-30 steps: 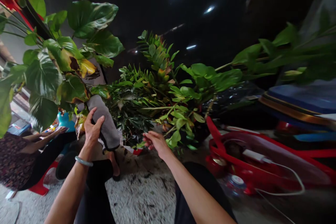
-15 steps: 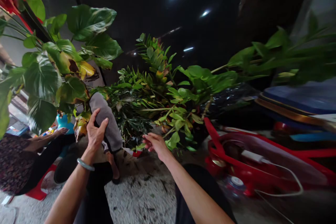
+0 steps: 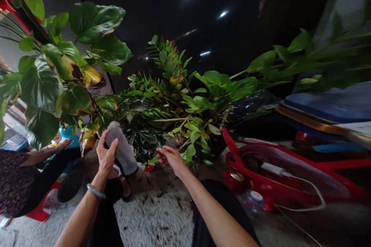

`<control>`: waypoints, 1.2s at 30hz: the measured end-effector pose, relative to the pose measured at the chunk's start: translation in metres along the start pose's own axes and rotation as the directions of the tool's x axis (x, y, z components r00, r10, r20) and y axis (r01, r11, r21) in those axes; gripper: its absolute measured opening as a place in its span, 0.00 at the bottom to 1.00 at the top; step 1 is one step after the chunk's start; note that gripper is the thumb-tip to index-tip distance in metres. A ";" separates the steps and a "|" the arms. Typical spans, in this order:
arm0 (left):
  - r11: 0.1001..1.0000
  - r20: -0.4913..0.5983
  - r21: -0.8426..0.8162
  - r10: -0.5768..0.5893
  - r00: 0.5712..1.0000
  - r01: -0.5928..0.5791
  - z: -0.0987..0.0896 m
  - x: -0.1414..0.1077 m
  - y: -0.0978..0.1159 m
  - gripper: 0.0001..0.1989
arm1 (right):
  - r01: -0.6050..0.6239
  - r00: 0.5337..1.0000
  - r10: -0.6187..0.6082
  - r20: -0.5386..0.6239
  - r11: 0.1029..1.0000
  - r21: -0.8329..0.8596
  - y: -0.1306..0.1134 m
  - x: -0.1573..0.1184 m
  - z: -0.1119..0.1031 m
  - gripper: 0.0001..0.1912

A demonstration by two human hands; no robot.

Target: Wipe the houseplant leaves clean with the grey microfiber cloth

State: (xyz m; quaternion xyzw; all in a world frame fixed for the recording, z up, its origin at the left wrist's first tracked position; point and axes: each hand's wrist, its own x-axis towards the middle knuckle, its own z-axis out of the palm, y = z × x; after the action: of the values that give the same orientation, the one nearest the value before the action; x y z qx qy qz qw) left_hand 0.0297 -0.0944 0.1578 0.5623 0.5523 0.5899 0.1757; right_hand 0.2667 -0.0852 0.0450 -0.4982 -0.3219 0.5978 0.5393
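My left hand (image 3: 106, 155), with a pale bangle at the wrist, grips a long grey plush pad (image 3: 124, 153) by its left side. The pad has a rounded top and a dark edge; my thumb lies against its face, and some fingers are partly hidden. To the right, my right hand (image 3: 171, 159) is held with its fingers curled together in front of a leafy green plant (image 3: 194, 131). Whether anything small is between those fingers cannot be made out.
A large-leaved plant (image 3: 43, 85) with browning leaves rises at left. Beyond it another person (image 3: 17, 177) sits near a dark bucket (image 3: 71, 187). At right are a red plastic frame (image 3: 240, 162) with a white cable (image 3: 317, 189) and a clear jar (image 3: 254, 200).
The top of the grey pad has dropped and the pad looks shorter, tilted in my left hand. My right hand stays nearly in place. The view has shifted slightly.
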 end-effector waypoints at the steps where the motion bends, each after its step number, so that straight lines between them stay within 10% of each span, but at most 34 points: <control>1: 0.999 -0.025 -0.002 0.040 0.999 -0.040 0.002 0.008 0.008 0.30 | -0.003 1.000 0.003 0.003 1.000 -0.001 0.000 0.000 0.001 0.08; 5: 0.996 0.144 -0.022 0.092 0.985 -0.090 0.016 0.014 0.019 0.28 | -0.008 1.000 0.008 0.012 1.000 -0.004 0.000 0.001 0.007 0.07; 10: 0.999 0.489 0.003 -0.034 0.872 0.037 0.021 -0.025 -0.010 0.26 | -0.008 1.000 0.008 0.008 1.000 0.000 -0.001 -0.001 0.004 0.07; 17: 0.995 0.003 0.011 0.102 0.995 -0.102 0.014 0.012 0.024 0.28 | -0.018 1.000 0.018 -0.006 1.000 0.016 -0.002 0.000 0.000 0.07; 21: 0.987 0.130 -0.001 0.161 0.978 -0.162 0.035 0.033 0.036 0.28 | -0.014 1.000 0.014 -0.004 1.000 0.015 -0.003 0.001 0.004 0.07; 28: 0.982 0.724 0.008 0.123 0.679 -0.187 0.036 -0.012 0.023 0.25 | 0.000 1.000 0.000 -0.003 1.000 0.021 -0.003 -0.003 -0.001 0.07; 36: 0.969 0.259 -0.090 0.247 0.934 -0.231 0.049 0.028 0.066 0.27 | 0.005 1.000 -0.005 -0.016 1.000 0.021 -0.003 0.001 0.001 0.08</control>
State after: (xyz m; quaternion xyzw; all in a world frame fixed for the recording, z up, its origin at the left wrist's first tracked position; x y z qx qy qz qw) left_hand 0.0900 -0.0709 0.2147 0.6946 0.4334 0.5411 0.1921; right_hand 0.2665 -0.0831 0.0474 -0.4963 -0.3126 0.5960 0.5484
